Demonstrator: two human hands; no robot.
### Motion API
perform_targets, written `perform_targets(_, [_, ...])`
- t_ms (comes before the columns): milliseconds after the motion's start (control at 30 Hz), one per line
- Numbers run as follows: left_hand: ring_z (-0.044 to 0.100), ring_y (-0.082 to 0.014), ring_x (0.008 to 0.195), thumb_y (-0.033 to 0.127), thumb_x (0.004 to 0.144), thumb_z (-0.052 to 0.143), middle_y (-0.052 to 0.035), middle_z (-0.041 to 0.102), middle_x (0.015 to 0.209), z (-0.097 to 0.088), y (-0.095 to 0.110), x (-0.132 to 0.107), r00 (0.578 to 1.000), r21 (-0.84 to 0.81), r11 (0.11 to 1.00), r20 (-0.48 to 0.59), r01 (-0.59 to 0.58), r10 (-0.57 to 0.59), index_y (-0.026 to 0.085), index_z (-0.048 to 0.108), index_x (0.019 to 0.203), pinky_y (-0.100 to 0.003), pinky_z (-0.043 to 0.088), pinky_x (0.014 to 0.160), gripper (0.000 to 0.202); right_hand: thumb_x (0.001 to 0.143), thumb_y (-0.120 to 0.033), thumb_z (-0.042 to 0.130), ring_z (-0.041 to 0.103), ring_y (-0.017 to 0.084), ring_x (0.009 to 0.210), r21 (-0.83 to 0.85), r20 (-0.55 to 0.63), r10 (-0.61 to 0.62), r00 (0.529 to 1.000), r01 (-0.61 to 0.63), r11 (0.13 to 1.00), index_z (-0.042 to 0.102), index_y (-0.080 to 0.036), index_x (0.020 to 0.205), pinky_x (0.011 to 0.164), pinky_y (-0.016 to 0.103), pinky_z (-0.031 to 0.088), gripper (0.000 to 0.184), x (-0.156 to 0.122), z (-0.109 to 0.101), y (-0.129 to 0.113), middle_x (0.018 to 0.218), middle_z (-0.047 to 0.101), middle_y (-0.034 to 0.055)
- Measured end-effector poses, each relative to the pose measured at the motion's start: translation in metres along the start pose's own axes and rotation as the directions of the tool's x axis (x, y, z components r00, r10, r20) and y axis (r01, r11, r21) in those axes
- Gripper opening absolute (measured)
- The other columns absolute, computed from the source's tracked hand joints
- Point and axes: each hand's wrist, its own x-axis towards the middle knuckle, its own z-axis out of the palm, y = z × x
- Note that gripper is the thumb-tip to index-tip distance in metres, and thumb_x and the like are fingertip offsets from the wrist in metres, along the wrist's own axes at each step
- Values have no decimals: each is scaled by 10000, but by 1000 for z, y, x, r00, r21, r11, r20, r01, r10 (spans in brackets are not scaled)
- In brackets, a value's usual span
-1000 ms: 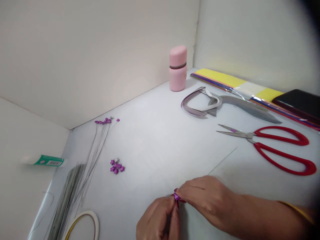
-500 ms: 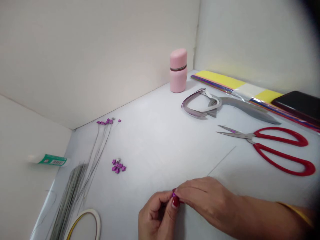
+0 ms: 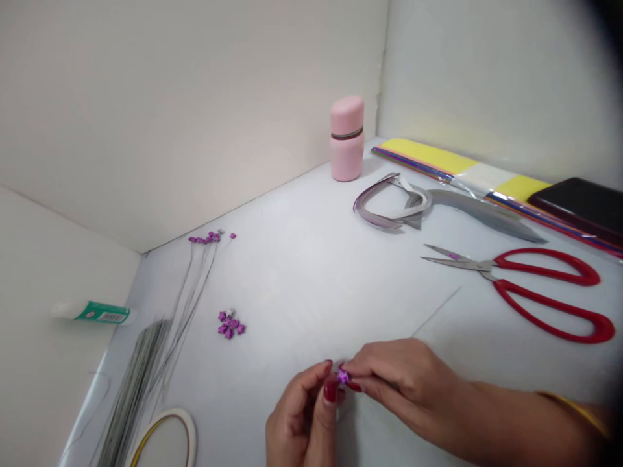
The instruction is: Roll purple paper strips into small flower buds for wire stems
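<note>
Purple paper star [image 3: 343, 377], now more exposed left of red-handled scissors [image 3: 481, 264], pinched by right hand [image 3: 406, 373], left hand [image 3: 302, 415] having parted thumb and forefinger beside it; beyond scissors, clear packet [image 3: 483, 176] holds coloured strips [image 3: 428, 154].

I saw a dark-banded pink bottle [image 3: 347, 157] standing upright near the far corner of the desk [image 3: 292, 259]. To its right I made out a yellow-topped, plastic-wrapped packet [image 3: 431, 154] lying along the wall [image 3: 487, 78], with a black case [image 3: 584, 202] overlapping its right end.
</note>
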Motion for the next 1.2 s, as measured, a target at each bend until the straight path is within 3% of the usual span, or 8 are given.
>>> perform_targets(100, [640,-125,690,264,733,649,-16,692,775,-2,-9,1,945,152,934,17,-324,326,247,678,886,-178,523,627,156,856,-171,465,595,88,639,143,48,165,985,-170,975,628,-179,852,605,157,441,163,3,-2,-2,729,661,1])
perform_targets(200, [632,-127,687,216,774,593,-23,676,782,-6,-16,5,884,238,851,141,-468,446,244,657,907,-190,515,628,150,843,-207,487,573,102,619,263,130,262,956,-288,921,636,-152,806,583,181,434,163,3,0,-2,697,647,13])
perform_targets(333, [626,-129,662,177,784,568,-22,672,747,-10,-16,7,859,279,813,206,-511,469,236,651,881,-196,502,610,141,839,-316,505,556,98,584,531,285,367,885,-465,708,613,-139,743,565,197,434,228,3,2,-3,625,612,5])
perform_targets(467, [627,-114,666,209,816,523,-10,673,751,-9,-12,5,871,311,815,221,-489,439,244,649,903,-172,492,613,157,796,-399,557,563,87,532,640,435,432,790,-609,469,584,-134,725,505,182,398,275,7,1,-5,608,601,2])
perform_targets(600, [630,-107,703,237,823,512,-2,677,786,-8,-13,4,873,312,817,231,-485,430,252,641,923,-161,484,649,164,780,-422,572,571,78,523,693,488,408,772,-626,356,556,-132,714,484,167,379,298,9,2,-7,632,607,6])
perform_targets(967, [643,-108,755,282,839,505,4,703,865,-7,-20,2,867,346,796,186,-498,461,299,633,1024,-156,490,696,226,798,-398,560,568,71,538,701,476,385,791,-605,377,569,-124,744,496,162,375,280,10,2,-6,639,594,3])
perform_targets(1100, [638,-102,678,256,796,562,13,701,780,-7,-17,3,892,324,832,137,-451,430,271,653,915,-146,491,639,152,807,-388,549,567,73,543,692,477,392,787,-611,384,555,-124,741,495,161,374,272,10,3,-5,642,590,7])
perform_targets(1200, [628,-99,635,254,786,567,20,694,717,-7,-14,4,906,295,857,121,-422,405,255,660,832,-144,487,614,104,839,-356,505,553,79,559,670,407,401,821,-566,480,559,-132,790,525,174,402,236,7,5,-4,650,588,5])
